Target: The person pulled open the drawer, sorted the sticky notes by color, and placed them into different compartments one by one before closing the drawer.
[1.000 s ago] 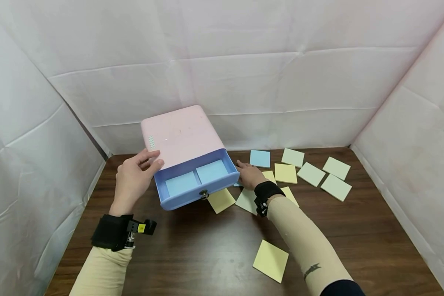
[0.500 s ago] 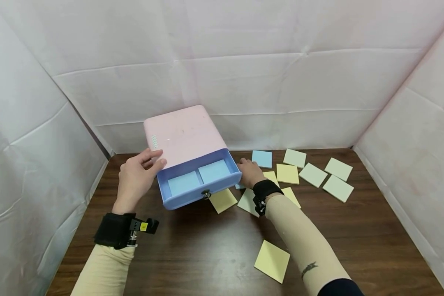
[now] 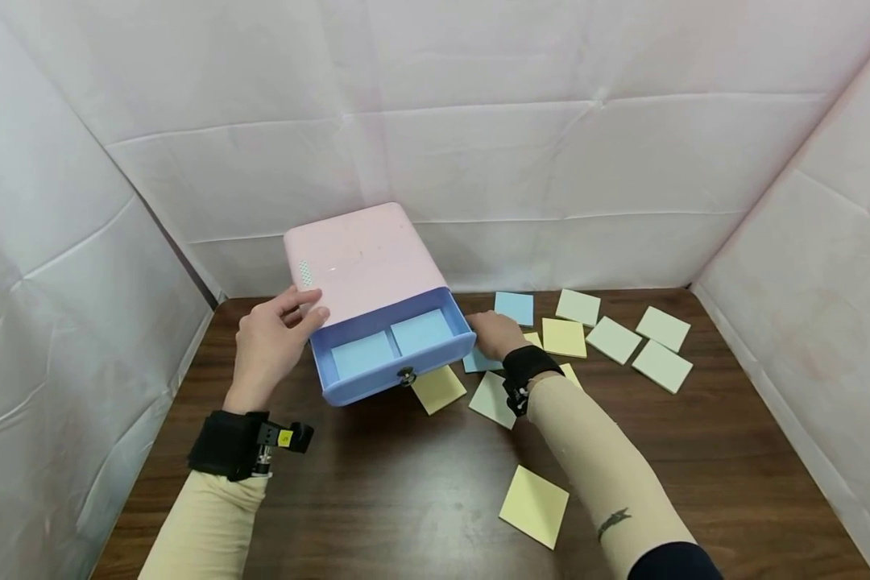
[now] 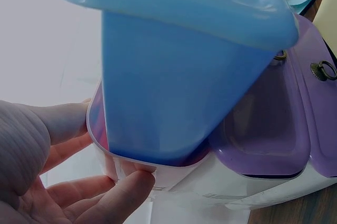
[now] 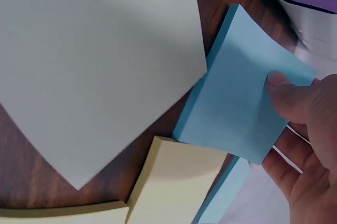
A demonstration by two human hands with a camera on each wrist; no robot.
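A square blue sticky-note pad [image 5: 247, 113] is pinched at its edge by the thumb and curled fingers of the right hand [image 3: 496, 334]; it lies on the dark wooden table [image 3: 406, 499], just beside the drawer unit at the unit's three o'clock, one corner tucked under a pale green pad [image 5: 89, 66]. At the hand's nine o'clock, a light blue plastic drawer [image 3: 391, 354] is pulled out of a pink plastic case [image 3: 362, 258], with two blue pads already laid flat inside. The case's side is steadied by the left hand [image 3: 271, 346], thumb on top and fingers curled against the wall, seemingly so the unit stays put. Yellow, green and blue pads [image 3: 609, 338] are scattered from two to five o'clock.
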